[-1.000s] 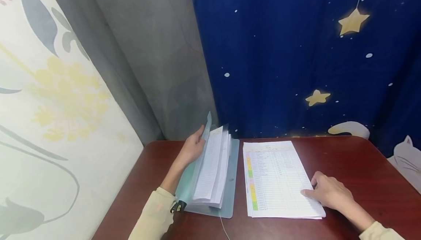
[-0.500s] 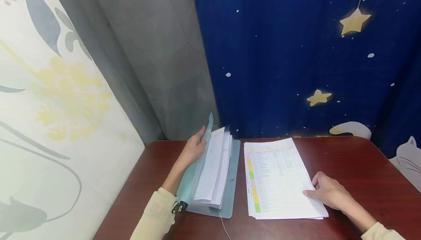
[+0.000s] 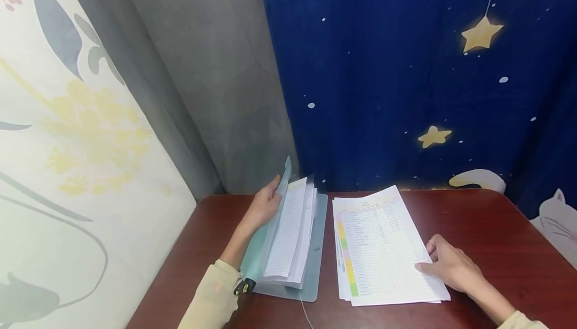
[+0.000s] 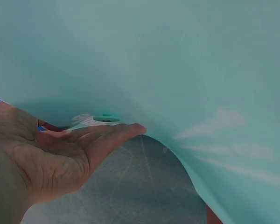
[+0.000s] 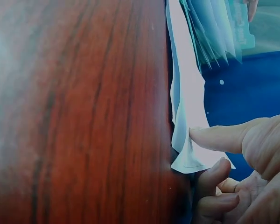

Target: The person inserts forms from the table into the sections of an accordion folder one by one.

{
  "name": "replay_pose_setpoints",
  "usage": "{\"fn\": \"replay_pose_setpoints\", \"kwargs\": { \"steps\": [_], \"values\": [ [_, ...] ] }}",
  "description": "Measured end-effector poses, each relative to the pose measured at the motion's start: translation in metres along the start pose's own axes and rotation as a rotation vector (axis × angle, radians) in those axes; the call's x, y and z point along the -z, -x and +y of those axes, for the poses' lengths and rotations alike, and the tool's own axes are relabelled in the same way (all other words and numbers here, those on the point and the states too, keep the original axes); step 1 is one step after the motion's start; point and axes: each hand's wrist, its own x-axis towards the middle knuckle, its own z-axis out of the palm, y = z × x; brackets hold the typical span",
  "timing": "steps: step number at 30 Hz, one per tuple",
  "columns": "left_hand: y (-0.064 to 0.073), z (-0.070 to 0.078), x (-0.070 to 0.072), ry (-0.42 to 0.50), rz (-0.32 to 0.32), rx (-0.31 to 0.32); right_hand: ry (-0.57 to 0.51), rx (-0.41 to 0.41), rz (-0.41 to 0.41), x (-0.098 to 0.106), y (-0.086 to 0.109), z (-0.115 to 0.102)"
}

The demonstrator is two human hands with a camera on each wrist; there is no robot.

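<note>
Right hand (image 3: 453, 267) — nearer, pinching sheet (image 3: 387, 269) at right edge | sheet left of grip, long axis toward far edge of desk (image 3: 478, 216) | left hand (image 3: 265, 207) — holding folder cover (image 3: 259, 256)

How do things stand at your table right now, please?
Left hand holds folder partly open. Right hand pinches loose papers at right edge. Loose papers on table, beside folder. Nothing seen blocking either hand.

On the table (image 3: 478, 224), the folder (image 3: 317, 261) lies left of the paper stack (image 3: 387, 256), the curtain (image 3: 369, 93) behind both.
</note>
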Motion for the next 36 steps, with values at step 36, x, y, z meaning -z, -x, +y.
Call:
{"fn": "replay_pose_setpoints", "kwargs": {
  "steps": [36],
  "values": [
    [0.003,0.004,-0.001,0.015,0.007,-0.009,-0.795,-0.026,-0.070,0.014,0.024,-0.020]
  ]
}}
